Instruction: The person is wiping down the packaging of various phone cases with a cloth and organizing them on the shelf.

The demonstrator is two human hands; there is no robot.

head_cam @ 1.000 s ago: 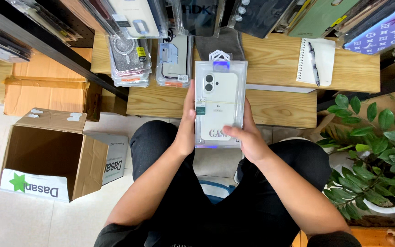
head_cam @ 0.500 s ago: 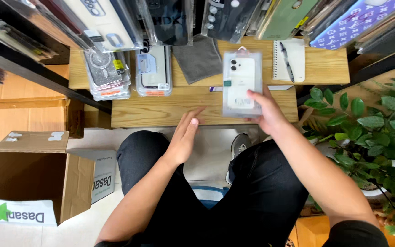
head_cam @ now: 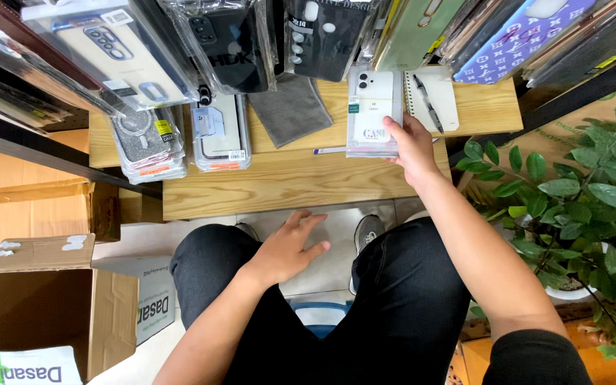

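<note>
— How is the right hand (head_cam: 409, 146) seen?

— It is closed around the lower right edge of a packaged phone case (head_cam: 373, 110), with the thumb laid over the front of the pack and the fingers hidden behind it.

— And the left hand (head_cam: 288, 249)?

— It is held open above the left thigh, fingers loosely spread, and nothing is gripped by it. It is found well below the packaged phone case, near the front edge of the bench (head_cam: 279, 189).

— How does the pack look?

— A clear, flat plastic sleeve is seen, with a pale, whitish case inside; camera cut-outs are shown at its upper left corner and a small green label at its left edge. It is held upright over the bench.

— What lies around it?

— A spiral notebook (head_cam: 433, 100) with a pen (head_cam: 425, 100) on it is placed just right of the pack. A grey cloth (head_cam: 290, 110) lies to its left, and two stacks of packaged cases (head_cam: 183, 139) are set farther left.
</note>
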